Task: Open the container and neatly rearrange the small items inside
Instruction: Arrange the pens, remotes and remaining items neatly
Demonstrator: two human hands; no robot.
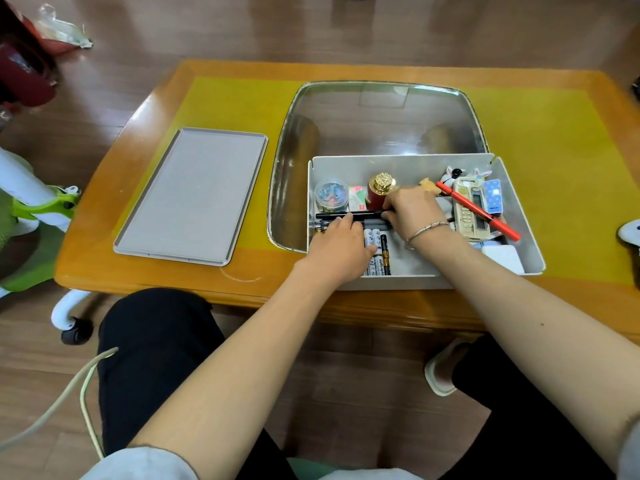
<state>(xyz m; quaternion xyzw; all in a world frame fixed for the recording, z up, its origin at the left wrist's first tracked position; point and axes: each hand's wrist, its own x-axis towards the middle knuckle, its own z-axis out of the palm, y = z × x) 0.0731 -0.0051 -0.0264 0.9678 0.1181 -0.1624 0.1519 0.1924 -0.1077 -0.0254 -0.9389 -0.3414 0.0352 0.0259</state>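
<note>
A white cylindrical battery (380,262) lying in the open white plastic container (519,216) shows part of a brand word, "…erbright". The beige keypad device (468,211) carries small dark lettering at its top, too blurred to read.

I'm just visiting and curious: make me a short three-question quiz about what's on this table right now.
1. True or false: the lid lies on the table left of the box.
2. Which hand touches the black pen? A) left only B) right only C) both
3. Fill in: the red pen lies across the ______.

Key:
1. True; it lies flat, apart from the box.
2. C; the left hand rests on its middle, the right hand holds its right end.
3. Calculator, at the box's right side.
</note>
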